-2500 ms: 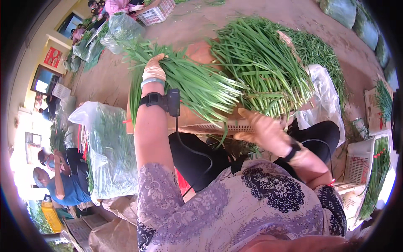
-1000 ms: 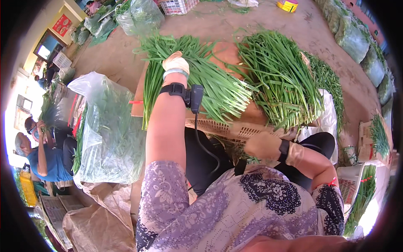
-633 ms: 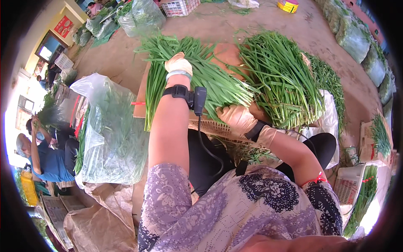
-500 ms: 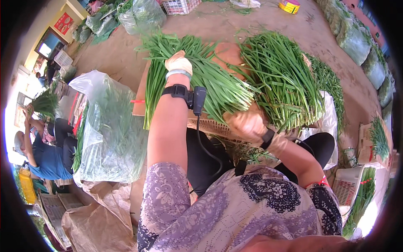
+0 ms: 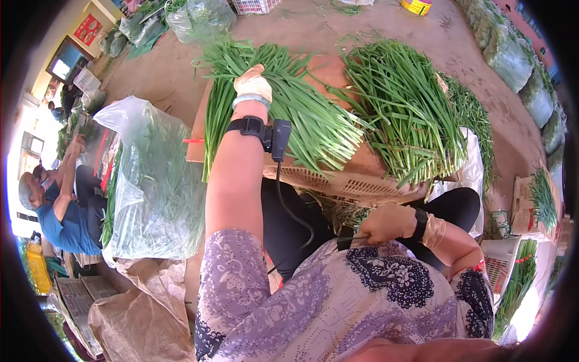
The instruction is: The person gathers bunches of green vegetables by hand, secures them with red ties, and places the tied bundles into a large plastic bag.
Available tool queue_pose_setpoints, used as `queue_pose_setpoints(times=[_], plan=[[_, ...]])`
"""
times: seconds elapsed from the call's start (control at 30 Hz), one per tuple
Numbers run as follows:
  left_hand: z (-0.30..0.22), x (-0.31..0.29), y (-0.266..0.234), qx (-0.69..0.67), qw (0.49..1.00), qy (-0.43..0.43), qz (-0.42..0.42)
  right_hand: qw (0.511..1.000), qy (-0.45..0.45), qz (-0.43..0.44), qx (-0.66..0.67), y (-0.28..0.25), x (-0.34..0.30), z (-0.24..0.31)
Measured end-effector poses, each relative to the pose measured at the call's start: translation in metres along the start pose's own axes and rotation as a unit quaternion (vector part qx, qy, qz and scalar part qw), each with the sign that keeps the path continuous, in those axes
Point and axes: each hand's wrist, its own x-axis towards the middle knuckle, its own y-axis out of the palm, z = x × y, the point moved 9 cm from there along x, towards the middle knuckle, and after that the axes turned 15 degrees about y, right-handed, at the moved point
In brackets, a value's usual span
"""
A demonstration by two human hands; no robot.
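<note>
A bunch of garlic chives (image 5: 301,120), long flat green leaves with pale cut ends, lies fanned across a brown board (image 5: 329,75) in front of me. My left hand (image 5: 252,83), in a pale glove, is closed over its leafy part. My gloved right hand (image 5: 389,222) is drawn back by my waist, fingers closed. Something thin and dark shows at its fingertips, too small to name. A bigger pile of garlic chives (image 5: 407,114) lies to the right of the bunch.
The board rests on a plastic crate (image 5: 338,184). At left stands a clear plastic bag (image 5: 160,187) of greens, with a seated co-worker (image 5: 66,211) beyond it. Brown sheeting (image 5: 142,308) lies at lower left. Filled bags (image 5: 509,63) line the far right; a crate (image 5: 500,262) stands at lower right.
My right hand has moved from the cut ends of the chives back towards my waist. The left hand stays on the bunch. At left, the co-worker's raised bundle of greens has come down.
</note>
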Motion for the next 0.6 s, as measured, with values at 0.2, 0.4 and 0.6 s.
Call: queue_pose_setpoints(times=[0.2, 0.4, 0.6], plan=[[0.018, 0.018, -0.008, 0.321, 0.943, 0.091, 0.016, 0.829, 0.125, -0.339, -0.426, -0.053, 0.072, 0.032], [-0.066, -0.028, -0.018, 0.393, 0.907, 0.143, 0.05, 0.941, 0.167, -0.252, -0.148, -0.013, 0.124, -0.029], [-0.061, -0.025, -0.022, 0.336, 0.931, 0.132, 0.057, 0.959, 0.085, -0.258, -0.076, -0.012, 0.115, -0.021]])
